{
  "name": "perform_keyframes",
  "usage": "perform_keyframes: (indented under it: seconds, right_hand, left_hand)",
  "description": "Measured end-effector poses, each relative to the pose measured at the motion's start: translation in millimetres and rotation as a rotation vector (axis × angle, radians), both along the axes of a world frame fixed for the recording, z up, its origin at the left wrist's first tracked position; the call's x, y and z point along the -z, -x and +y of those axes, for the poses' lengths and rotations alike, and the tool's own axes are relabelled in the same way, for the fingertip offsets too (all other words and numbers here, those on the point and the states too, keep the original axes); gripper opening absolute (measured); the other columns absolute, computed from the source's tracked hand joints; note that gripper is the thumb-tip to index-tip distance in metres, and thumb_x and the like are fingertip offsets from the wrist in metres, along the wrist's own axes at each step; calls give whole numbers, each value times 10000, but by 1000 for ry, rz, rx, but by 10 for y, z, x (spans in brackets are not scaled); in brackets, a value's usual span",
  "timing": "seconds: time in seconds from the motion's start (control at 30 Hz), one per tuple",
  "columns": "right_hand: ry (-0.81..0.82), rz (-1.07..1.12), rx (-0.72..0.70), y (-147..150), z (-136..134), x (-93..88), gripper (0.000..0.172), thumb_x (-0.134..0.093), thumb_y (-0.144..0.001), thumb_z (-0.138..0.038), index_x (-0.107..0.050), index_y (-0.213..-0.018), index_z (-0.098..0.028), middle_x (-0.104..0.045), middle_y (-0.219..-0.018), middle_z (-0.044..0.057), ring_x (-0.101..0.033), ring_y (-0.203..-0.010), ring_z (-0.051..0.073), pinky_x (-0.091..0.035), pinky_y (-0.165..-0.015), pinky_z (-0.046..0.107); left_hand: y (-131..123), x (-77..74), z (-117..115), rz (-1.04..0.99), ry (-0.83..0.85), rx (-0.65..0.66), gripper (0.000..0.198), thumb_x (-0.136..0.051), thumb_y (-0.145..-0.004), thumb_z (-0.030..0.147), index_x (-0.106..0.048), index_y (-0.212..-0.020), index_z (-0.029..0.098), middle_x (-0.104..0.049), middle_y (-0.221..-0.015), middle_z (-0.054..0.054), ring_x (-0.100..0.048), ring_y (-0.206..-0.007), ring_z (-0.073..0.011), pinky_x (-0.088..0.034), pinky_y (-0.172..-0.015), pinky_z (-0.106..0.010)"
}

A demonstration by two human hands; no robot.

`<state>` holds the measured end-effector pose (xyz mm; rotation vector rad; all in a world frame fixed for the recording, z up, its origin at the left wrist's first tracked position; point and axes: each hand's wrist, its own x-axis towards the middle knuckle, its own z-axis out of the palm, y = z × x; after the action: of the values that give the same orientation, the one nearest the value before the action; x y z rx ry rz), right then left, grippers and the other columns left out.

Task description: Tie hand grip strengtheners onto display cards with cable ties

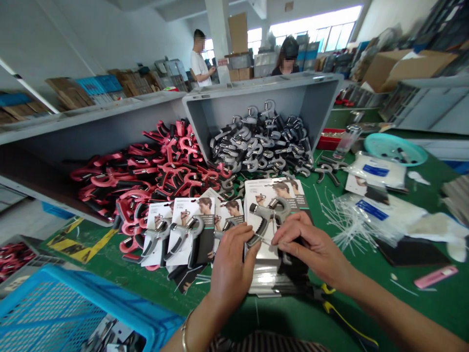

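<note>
A grey-and-black hand grip strengthener lies on a stack of printed backing cards in front of me. My left hand is closed on its left handle, near the card's edge. A thin white cable tie crosses the handles, its end pinched between the thumb and fingers of my right hand. To the left, several more cards carry grey hand grip strengtheners. My fingers partly hide the handles and the tie's far end.
Tipped grey crates spill grey and pink hand grip strengtheners. Loose cable ties, plastic bags and a pink cutter lie right. Yellow-handled pliers are near my right forearm; a blue basket stands lower left. Two people are beyond.
</note>
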<state>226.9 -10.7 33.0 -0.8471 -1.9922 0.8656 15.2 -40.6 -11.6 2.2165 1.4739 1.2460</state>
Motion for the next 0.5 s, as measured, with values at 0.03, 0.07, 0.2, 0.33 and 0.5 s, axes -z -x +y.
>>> perform_keyframes:
  seconds: [0.03, 0.07, 0.2, 0.33, 0.5]
  right_hand:
    - [-50, -27, 50, -88, -63, 25, 93, -586, -944, -191, -623, -883, -250, -699, -967, 16, -571, -990, 210, -460, -896, 400]
    - [-103, -58, 134, -209, -145, 73, 96, -575, -944, -186, -620, -912, -265, -702, -978, 18, -573, -1005, 222, -448, -924, 428]
    - [-101, -278, 554, -942, -609, 642, 111, -560, -942, -264, -588, -1047, -286, -678, -1060, 76, -586, -1065, 300, -438, -949, 521]
    - [-20, -719, 423, -1494, -1028, 1467, 798, -731, -700, -611, -505, -1377, -255, -559, -1355, 205, -543, -1181, 462, -473, -871, 605]
    - [-174, -945, 324, -1412, -1059, 1572, 766, -759, -698, -442, -520, -1404, -269, -621, -1279, 197, -616, -1105, 407, -512, -832, 534]
  left_hand:
    - [39, -20, -6, -11, 27, -8, 208, -590, -926, 173, -574, -1132, 199, -639, -1199, -117, -561, -1206, -246, -431, -1057, -464]
    - [84, -42, -15, -29, 63, -17, 201, -582, -932, 184, -580, -1132, 203, -637, -1204, -113, -563, -1200, -243, -429, -1056, -460]
    - [262, -114, -32, -152, 260, -15, 202, -524, -966, 271, -589, -1149, 218, -610, -1236, -96, -565, -1183, -229, -430, -1037, -425]
    - [265, -132, 103, -185, 428, -81, 433, -623, -891, 433, -543, -1245, 197, -608, -1196, -108, -604, -1041, -246, -475, -919, -411]
    - [154, -238, 318, -488, 733, 2, 479, -712, -804, 467, -605, -1145, 148, -713, -1036, -103, -663, -942, -246, -511, -835, -376]
